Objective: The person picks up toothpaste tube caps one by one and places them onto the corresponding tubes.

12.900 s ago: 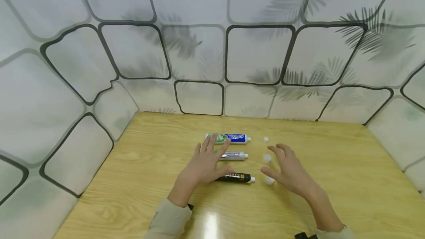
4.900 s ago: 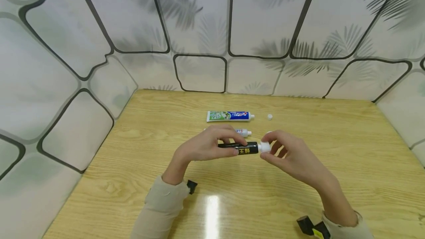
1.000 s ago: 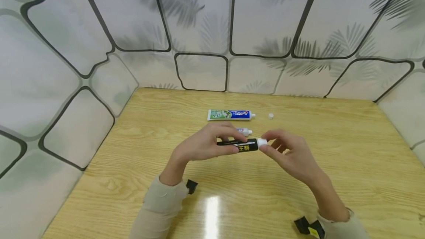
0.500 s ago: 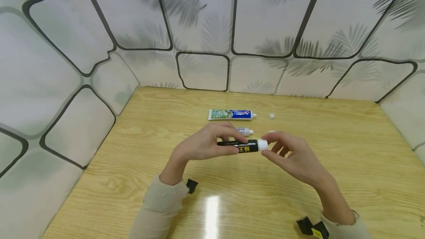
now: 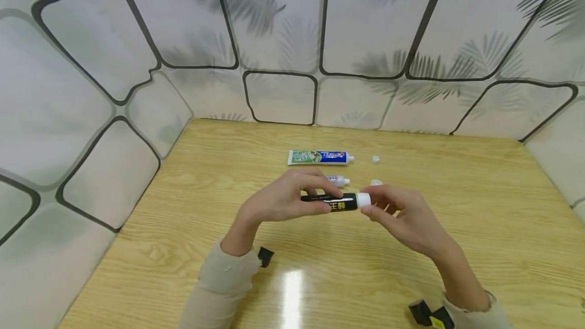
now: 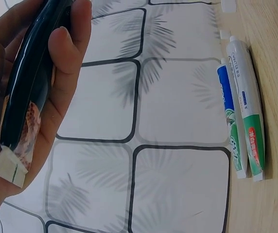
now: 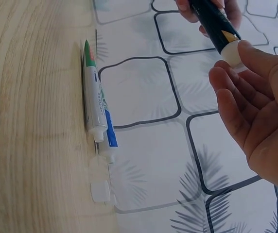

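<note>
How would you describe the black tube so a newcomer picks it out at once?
Above the wooden table, the left hand grips the black tube while the right hand pinches its white cap. Its neighbours, the green-and-blue tube and white-and-green tube, lie on the table; only this one is black and lifted.

A pale wall (image 5: pixel 361 24) (printed with grey palm fronds (image 5: pixel 445 70)) backs the wood-grain table (image 5: pixel 356 268).

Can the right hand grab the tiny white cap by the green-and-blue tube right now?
Probably not just yet: the right hand pinches the bigger white cap on the black tube. The tiny cap looks near, though another loose cap lies in between.
</note>
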Motion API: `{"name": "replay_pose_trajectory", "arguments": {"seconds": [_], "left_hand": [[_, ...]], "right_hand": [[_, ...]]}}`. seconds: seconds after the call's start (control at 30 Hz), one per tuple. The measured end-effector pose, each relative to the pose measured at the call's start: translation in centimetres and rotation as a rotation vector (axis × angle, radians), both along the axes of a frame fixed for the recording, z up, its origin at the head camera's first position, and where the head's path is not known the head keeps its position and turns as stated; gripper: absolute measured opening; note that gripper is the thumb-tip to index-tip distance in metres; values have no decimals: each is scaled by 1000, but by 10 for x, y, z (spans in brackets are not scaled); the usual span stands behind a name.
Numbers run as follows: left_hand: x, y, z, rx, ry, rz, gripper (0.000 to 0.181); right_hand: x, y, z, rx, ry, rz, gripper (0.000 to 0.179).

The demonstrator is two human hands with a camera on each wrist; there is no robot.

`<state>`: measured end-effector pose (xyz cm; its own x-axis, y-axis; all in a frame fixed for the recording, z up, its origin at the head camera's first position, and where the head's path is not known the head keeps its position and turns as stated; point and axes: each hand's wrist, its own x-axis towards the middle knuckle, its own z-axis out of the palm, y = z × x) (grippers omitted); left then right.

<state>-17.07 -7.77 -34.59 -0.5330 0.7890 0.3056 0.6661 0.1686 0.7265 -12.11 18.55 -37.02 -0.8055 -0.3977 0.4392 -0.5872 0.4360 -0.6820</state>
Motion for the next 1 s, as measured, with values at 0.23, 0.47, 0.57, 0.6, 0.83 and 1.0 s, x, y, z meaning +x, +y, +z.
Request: {"name": "replay_pose_trajectory", "arguments": {"seconds": [0.23, 0.47, 0.57, 0.6, 0.83, 1.0], "left_hand": [[1, 1, 1, -5, -1, -19, 24], [2, 2, 1, -16, -1, -20, 22], [2, 2, 1, -19, 2, -24, 22], [3, 2, 2, -19, 2, -26, 22], [3, 4, 1, -38, -7, -43, 22], [2, 6, -2, -30, -29, -51, 24]], "right_hand": [[1, 0, 0, -18, -53, 23, 22], [0, -1, -2, -34, -119, 43, 13], [0, -2, -2, -1, -135, 20, 12], [0, -2, -2, 11, -146, 12, 14], [0, -7, -1, 64, -211, -26, 30], [1, -6, -2, 120, -214, -95, 30]]}}
